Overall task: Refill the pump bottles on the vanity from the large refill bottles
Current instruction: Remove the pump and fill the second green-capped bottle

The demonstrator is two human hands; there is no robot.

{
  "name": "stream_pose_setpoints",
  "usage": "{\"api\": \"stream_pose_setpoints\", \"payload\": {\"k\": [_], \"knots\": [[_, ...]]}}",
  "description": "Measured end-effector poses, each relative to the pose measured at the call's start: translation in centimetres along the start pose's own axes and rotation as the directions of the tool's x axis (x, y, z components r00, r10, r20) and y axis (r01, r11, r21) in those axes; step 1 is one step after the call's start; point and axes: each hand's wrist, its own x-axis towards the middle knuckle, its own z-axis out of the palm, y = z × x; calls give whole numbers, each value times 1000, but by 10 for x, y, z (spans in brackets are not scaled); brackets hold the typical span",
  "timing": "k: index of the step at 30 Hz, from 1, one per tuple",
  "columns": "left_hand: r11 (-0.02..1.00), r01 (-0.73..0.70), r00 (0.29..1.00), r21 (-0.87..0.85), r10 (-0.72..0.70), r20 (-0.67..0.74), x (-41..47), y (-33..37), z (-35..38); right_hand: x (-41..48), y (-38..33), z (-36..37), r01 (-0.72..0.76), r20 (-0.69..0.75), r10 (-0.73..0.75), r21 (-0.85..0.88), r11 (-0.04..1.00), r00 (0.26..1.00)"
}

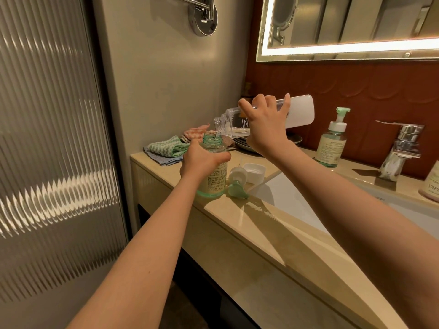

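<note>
Green-tinted and uncapped, the pump bottle [215, 179] stands at the left end of the vanity counter [249, 217], with the left hand [202, 160] wrapped round its shoulder. At its two o'clock the right hand [263, 125] grasps the large refill bottle [300, 111], which is tilted with its mouth just over the open neck. A pump head [237, 184] lies at four o'clock beside a white cap [255, 170]. A second pump bottle [331, 144] stands farther off at three o'clock.
</note>
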Motion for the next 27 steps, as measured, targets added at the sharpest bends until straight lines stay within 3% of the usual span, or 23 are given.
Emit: {"api": "stream_pose_setpoints", "payload": {"k": [27], "knots": [[1000, 2, 1000, 28, -2, -11, 1, -1, 0, 1, 0, -2, 14, 5, -14, -10, 1000, 1000]]}}
